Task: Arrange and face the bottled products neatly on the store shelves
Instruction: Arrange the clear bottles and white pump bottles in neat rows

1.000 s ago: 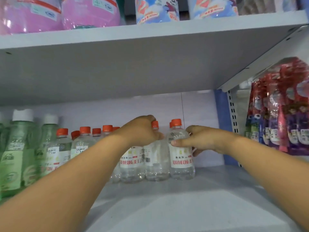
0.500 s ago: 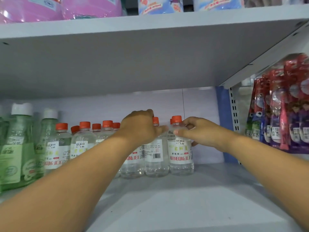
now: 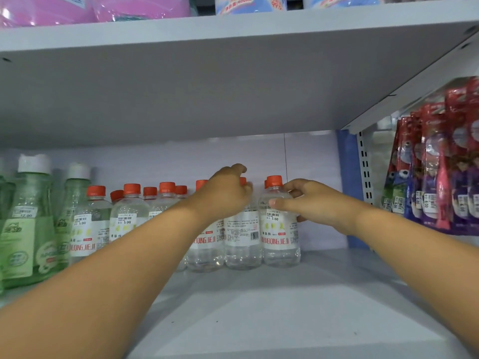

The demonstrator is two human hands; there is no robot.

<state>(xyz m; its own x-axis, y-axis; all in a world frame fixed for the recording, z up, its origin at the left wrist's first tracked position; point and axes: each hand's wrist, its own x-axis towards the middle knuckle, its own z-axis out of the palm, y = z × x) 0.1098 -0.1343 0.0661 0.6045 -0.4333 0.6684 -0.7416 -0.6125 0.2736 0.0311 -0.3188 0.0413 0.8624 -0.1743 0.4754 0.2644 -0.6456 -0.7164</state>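
Several clear bottles with orange caps stand in a row at the back of the grey shelf. My right hand grips the shoulder of the rightmost clear bottle, whose front label faces me. My left hand is closed over the top of the clear bottle beside it, which shows its back label with a barcode. That bottle's cap is mostly hidden by my fingers. More clear bottles stand to the left, labels forward.
Two tall green bottles with white caps stand at the far left. Red and purple hanging packs fill the bay on the right, past a blue upright. The upper shelf hangs low overhead with pink pouches on it.
The rightmost bottle has been turned so its front label faces me, and my right hand has slid up from its label to its shoulder. My left hand stays on the neighbouring bottle.
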